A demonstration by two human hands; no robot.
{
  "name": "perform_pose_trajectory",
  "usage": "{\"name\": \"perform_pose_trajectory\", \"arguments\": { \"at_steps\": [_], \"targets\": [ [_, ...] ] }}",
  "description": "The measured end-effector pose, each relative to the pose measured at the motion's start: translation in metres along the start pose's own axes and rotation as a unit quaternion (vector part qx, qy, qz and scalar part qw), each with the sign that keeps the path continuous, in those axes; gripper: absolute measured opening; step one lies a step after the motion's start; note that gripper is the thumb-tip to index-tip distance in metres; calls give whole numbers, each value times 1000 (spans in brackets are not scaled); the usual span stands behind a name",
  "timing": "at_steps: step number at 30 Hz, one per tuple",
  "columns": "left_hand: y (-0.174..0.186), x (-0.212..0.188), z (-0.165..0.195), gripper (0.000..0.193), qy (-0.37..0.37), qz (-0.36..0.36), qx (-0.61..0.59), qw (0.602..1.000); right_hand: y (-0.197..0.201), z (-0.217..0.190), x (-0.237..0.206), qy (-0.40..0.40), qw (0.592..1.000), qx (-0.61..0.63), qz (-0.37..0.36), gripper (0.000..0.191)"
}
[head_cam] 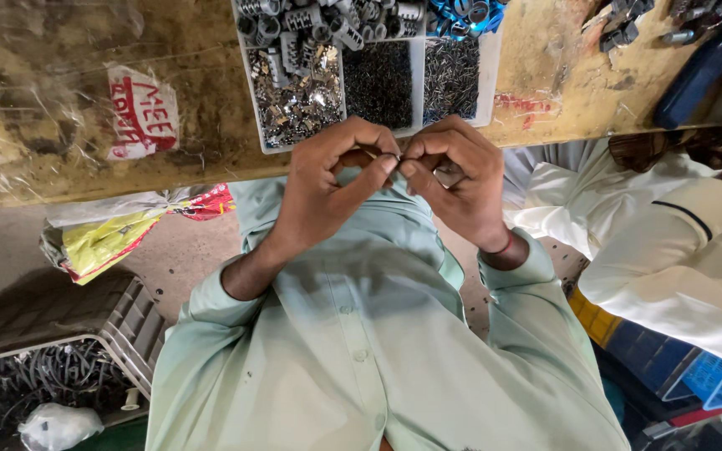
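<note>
My left hand (pixel 323 188) and my right hand (pixel 457 179) meet fingertip to fingertip in front of my pale green shirt (pixel 361 334), just below the table's edge. Together they pinch a small thin metal part (pixel 391 157), which the fingers mostly hide. Right above the hands, a white compartment tray (pixel 254 100) lies on the worn wooden table (pixel 211 108). Its sections hold several silvery clips, dark small pins, ribbed metal pieces and blue rings.
A clear plastic bag with a red and white label (pixel 139 113) lies on the table's left. A blue object (pixel 695 79) and dark metal parts (pixel 624 29) are at the top right. Another person in white clothing (pixel 670 242) is on the right. A grey crate (pixel 60 359) of black parts sits at the lower left.
</note>
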State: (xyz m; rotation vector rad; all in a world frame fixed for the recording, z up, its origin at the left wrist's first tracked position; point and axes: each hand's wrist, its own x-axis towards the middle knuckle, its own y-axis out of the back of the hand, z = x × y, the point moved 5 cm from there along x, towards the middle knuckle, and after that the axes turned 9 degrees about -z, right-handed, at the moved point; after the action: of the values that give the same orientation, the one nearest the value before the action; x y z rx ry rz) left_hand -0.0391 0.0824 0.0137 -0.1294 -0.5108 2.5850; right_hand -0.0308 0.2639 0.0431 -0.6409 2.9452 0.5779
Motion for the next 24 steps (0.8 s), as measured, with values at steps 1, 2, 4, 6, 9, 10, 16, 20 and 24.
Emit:
{"name": "perform_pose_trajectory", "arguments": {
  "at_steps": [1,2,4,6,9,10,16,20,24],
  "targets": [
    [0,-1,-1,7,-4,0,1,1000,-1,-3,-2,36,997,-54,33,15],
    [0,-1,-2,7,-8,0,2,1000,-3,-6,-4,74,989,-108,66,19],
    [-2,-2,-9,8,5,5,-58,998,-7,-8,-8,122,972,-173,102,21],
    [-8,-3,-21,10,43,14,-177,983,-10,-7,-9,142,964,-196,111,19],
    [-11,-4,-25,10,8,25,-204,979,-8,0,-7,96,981,-109,131,15],
    [-12,-5,-27,10,9,26,-204,979,-9,-2,-6,105,980,-110,126,15],
    [-10,-2,-26,13,10,23,-215,976,-8,-8,-3,51,988,-98,105,14],
    [-9,-3,-20,14,19,-7,-201,979,-5,-9,-6,46,996,-43,69,11],
    [-6,-4,-10,10,-6,15,-133,991,-10,-2,-4,52,996,34,67,12]
  ]
}}
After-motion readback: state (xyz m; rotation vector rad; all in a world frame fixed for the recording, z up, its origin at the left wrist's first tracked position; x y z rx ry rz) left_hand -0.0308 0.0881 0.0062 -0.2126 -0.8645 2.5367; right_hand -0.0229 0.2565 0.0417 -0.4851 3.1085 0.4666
